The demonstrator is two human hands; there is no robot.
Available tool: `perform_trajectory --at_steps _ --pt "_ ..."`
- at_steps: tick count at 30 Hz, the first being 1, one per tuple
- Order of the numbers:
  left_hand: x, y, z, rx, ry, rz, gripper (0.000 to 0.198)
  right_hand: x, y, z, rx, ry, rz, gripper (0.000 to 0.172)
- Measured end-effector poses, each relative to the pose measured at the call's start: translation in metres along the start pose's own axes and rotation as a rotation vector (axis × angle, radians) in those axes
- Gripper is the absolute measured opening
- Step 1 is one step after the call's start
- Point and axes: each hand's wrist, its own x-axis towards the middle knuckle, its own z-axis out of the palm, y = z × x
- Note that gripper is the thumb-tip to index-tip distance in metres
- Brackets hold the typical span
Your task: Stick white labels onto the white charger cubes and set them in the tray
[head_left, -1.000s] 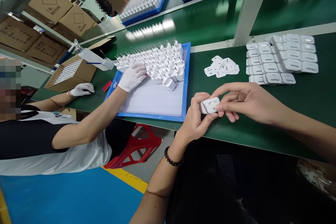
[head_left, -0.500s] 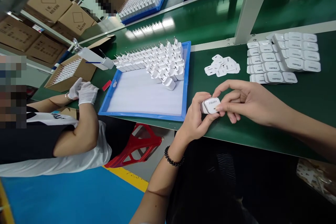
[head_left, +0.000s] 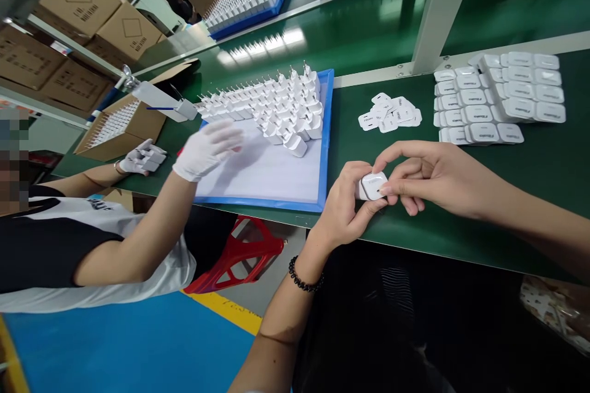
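Note:
My left hand [head_left: 343, 206] is closed around a small white plug charger [head_left: 362, 189], its body mostly hidden by the fingers. On the charger's front sits a white cover plate [head_left: 374, 185] with faint lettering and a small dark slot. The thumb and index finger of my right hand [head_left: 415, 181] pinch this plate by its edges; the other fingers are curled. Beyond my hands lies a loose pile of flat white cover plates [head_left: 391, 113]. To my left, a blue-rimmed tray [head_left: 326, 153] holds rows of white plug chargers [head_left: 290, 107], pins up.
Stacked sheets of white plates [head_left: 498, 98] lie at the right. A metal post [head_left: 440, 12] stands behind. On the left a co-worker's gloved hand [head_left: 207, 150] is over the tray, the other holding white chargers [head_left: 152, 158] near a carton [head_left: 120, 129]. More filled trays [head_left: 251, 0] stand behind.
The co-worker's gloved hands have parted: one has moved right over the tray, while the other shows white chargers in it. My hands have barely moved; the plate's lettering shows more faintly.

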Motion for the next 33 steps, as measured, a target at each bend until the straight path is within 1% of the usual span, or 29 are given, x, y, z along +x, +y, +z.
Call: perform_trajectory --at_steps 5,11,22,30,33 --pt "0.0000 0.0000 0.0021 0.010 0.023 0.025 0.037 0.0002 -0.0016 0.0011 0.013 0.001 0.031 0.019" --pt "-0.0016 -0.0013 0.0029 0.021 0.015 0.019 0.039 0.0002 -0.0067 0.0035 0.038 0.024 0.065 0.030" --pt "-0.0016 -0.0023 0.0029 -0.035 -0.006 0.025 0.038 0.0023 -0.0005 0.0063 -0.014 0.064 0.058 0.027" --pt "-0.0013 -0.0019 0.0028 -0.077 -0.025 -0.008 0.038 0.0013 -0.0011 0.0076 -0.157 0.091 0.038 0.023" --pt "-0.0024 -0.0026 0.0026 -0.099 -0.030 -0.022 0.038 0.0014 0.0007 0.0082 -0.166 0.084 0.025 0.021"
